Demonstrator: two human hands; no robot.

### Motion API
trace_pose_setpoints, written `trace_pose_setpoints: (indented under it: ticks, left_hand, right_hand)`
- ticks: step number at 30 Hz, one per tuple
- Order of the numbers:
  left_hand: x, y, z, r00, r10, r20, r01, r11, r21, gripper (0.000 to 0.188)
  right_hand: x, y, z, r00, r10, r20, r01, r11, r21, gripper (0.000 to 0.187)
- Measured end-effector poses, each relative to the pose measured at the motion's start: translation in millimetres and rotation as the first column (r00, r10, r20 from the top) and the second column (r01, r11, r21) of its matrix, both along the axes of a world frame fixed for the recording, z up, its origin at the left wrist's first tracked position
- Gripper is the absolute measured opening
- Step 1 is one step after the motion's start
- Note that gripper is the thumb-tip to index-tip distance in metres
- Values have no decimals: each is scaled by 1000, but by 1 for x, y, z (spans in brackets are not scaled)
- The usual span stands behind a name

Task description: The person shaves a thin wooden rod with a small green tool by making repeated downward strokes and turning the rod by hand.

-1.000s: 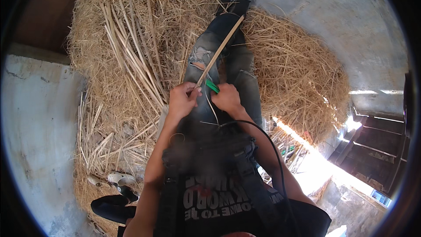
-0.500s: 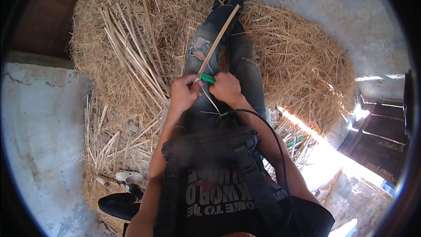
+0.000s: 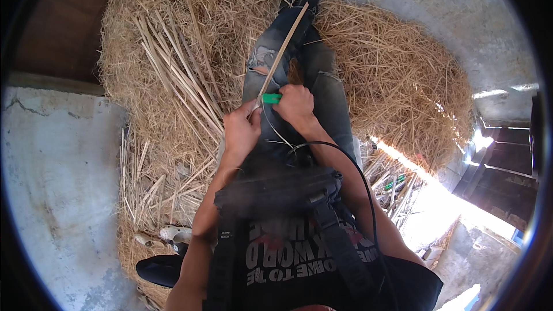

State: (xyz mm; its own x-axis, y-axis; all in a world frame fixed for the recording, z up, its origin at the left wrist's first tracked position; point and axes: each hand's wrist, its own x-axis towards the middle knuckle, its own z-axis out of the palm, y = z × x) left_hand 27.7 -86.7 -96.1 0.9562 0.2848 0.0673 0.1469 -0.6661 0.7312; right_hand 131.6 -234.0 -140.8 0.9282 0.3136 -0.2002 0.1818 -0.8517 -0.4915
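Observation:
A long, pale, flat strip that looks like split bamboo or cane (image 3: 286, 44) rises from my left hand across my thighs toward my feet. My left hand (image 3: 241, 131) is closed, pinching its lower end between thumb and fingers. In my right fist (image 3: 297, 103) is a small bright green tool (image 3: 271, 98), pressed against the strip just above my left fingertips. Its blade or edge is too small to make out. A thin sliver (image 3: 275, 129) curves down from that spot toward a black cable at my waist.
A bundle of pale strips (image 3: 177, 69) lies on the straw heap (image 3: 132, 11) to my left. More straw (image 3: 397, 75) is piled right of my outstretched legs. Shorter scraps and another green object (image 3: 394, 182) lie near my right arm. A concrete wall (image 3: 57, 167) stands at the left.
The green tool has turned from slanted to nearly level, and my right hand has risen slightly. My left hand has shifted a little closer to my body. The thin sliver bows more.

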Motion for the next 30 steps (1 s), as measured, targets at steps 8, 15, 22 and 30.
trace_pose_setpoints:
  ticks: [8,15,22,30]
  left_hand:
    - [-61,-22,-18,997,-82,-6,81,990,-118,14]
    - [-43,14,-20,991,22,-129,-79,884,-461,17]
    - [-21,35,-1,962,-229,-148,180,941,-286,10]
    - [-69,79,11,935,-175,-310,117,973,-199,7]
  right_hand:
    - [107,-104,-19,844,-525,113,528,849,3,40]
    - [142,-174,28,909,-409,-82,414,908,59,60]
    - [78,-133,16,898,-260,-355,415,771,484,53]
    - [47,-120,-18,913,-169,-371,388,638,665,36]
